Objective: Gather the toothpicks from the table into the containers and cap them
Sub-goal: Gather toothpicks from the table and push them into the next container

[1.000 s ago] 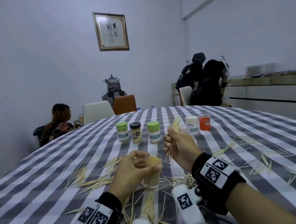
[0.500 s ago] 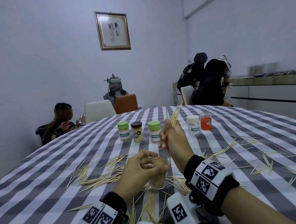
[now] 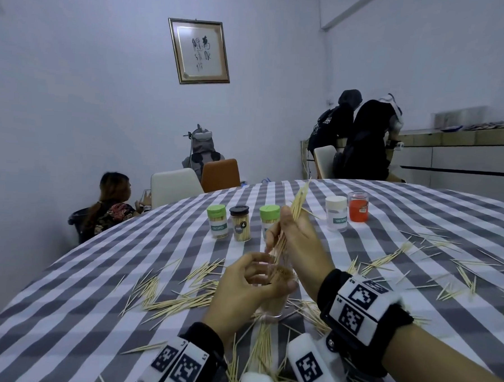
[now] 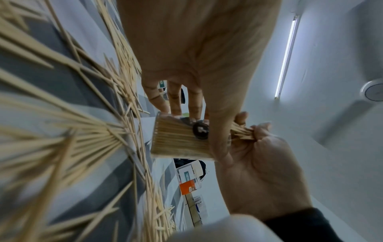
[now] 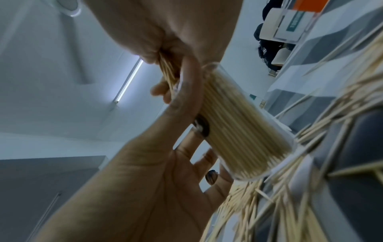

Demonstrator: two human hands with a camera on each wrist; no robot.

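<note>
A clear uncapped container (image 3: 271, 308), packed with toothpicks, stands on the checked tablecloth. My left hand (image 3: 265, 274) grips it near the mouth, thumb on one side and fingers on the other. In the left wrist view the same container (image 4: 176, 140) shows its dense fill. My right hand (image 3: 280, 233) pinches a bundle of toothpicks (image 3: 298, 200) just above it, tilted, with the lower ends at the container's mouth. The right wrist view shows that bundle (image 5: 167, 68) meeting the container (image 5: 238, 127).
Capped containers stand behind: green (image 3: 217, 221), black (image 3: 240, 223), green (image 3: 270, 216), white (image 3: 335, 212), and an orange one (image 3: 358, 206). Loose toothpicks lie scattered left (image 3: 175, 300), right (image 3: 387, 259) and close in front (image 3: 261, 349). Other people sit beyond the table.
My right hand has brought the bundle left and down until its lower ends reach the container's mouth. My left hand has kept hold of the container.
</note>
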